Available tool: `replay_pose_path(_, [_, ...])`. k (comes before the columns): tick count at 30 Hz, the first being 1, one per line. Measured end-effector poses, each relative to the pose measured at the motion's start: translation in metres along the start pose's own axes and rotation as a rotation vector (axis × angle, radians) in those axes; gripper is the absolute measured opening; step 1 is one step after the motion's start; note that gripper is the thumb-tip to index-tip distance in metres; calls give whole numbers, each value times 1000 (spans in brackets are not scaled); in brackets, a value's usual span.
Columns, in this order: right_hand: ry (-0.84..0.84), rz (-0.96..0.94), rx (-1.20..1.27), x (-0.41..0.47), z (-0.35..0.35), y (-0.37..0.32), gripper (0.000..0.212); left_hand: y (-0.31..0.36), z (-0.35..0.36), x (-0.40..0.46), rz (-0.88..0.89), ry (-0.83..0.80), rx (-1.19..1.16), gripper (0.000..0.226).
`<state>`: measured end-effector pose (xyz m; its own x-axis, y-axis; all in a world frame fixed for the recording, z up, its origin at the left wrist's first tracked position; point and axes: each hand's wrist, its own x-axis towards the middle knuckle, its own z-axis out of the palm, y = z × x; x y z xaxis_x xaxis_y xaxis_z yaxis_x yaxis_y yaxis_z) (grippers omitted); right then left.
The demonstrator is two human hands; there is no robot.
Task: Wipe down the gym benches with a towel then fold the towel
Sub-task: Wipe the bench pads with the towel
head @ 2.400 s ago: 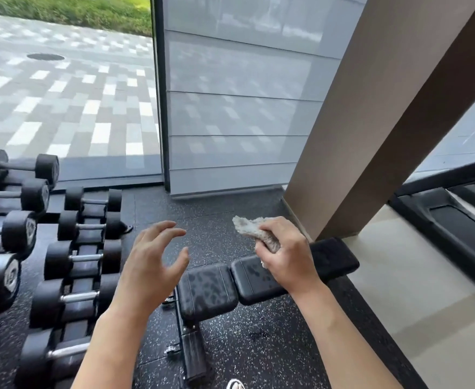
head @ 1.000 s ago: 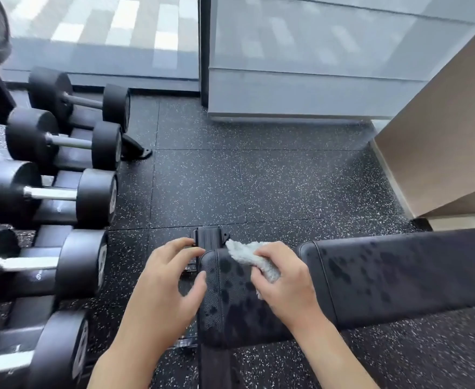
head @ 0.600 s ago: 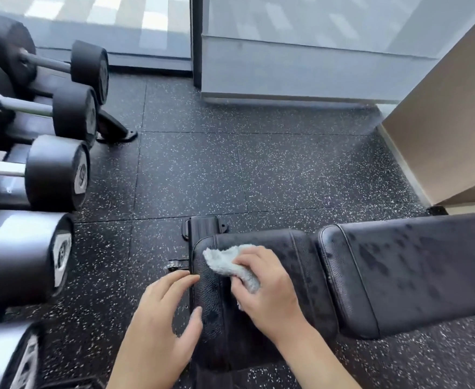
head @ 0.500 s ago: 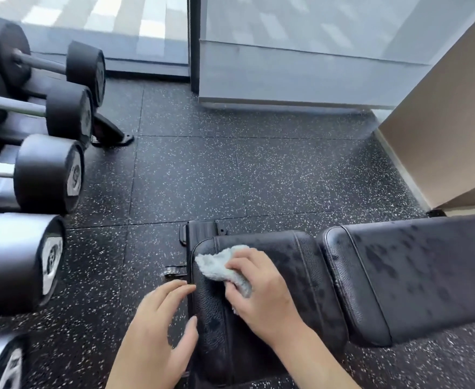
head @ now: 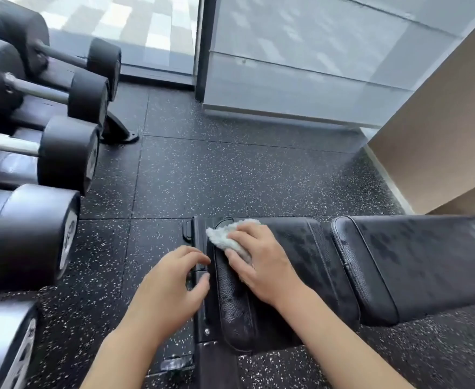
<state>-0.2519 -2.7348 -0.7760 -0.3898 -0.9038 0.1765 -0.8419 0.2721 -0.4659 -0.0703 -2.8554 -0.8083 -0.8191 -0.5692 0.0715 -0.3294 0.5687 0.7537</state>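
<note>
Towel (head: 225, 239) bunched under right hand (head: 261, 262) on bench (head: 300, 262).

The dumbbell (head: 31, 234) end caps carry pale markings, too blurred to read; no other text shows.

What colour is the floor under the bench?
Black with little white speckles: the floor, seen best from the head camera.

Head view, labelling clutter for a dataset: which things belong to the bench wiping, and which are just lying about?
In the job:
towel
seat pad
back pad
right hand
left hand

Lying about:
dumbbells
dumbbell rack
</note>
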Motion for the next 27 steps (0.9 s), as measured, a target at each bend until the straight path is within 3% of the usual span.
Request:
replay_pose_path(6, [-75, 15, -10, -87, -13, -32, 26, 21, -5, 5, 6, 14, -86, 24])
replay_pose_path(10, [-27, -6, -31, -125, -2, -35, 27, 19, -2, 4, -12, -7, -81, 26])
replay_pose_path(14, [53, 13, -9, -93, 10, -24, 23, 15, -3, 5, -30, -21, -72, 17])
replay_pose_path(21, [99, 130, -26, 38, 24, 7, 27, 8, -11, 7, -84, -6, -43, 28])
replay_pose_path(27, [103, 59, -2, -46, 16, -22, 25, 4, -13, 10, -65, 26, -46, 17])
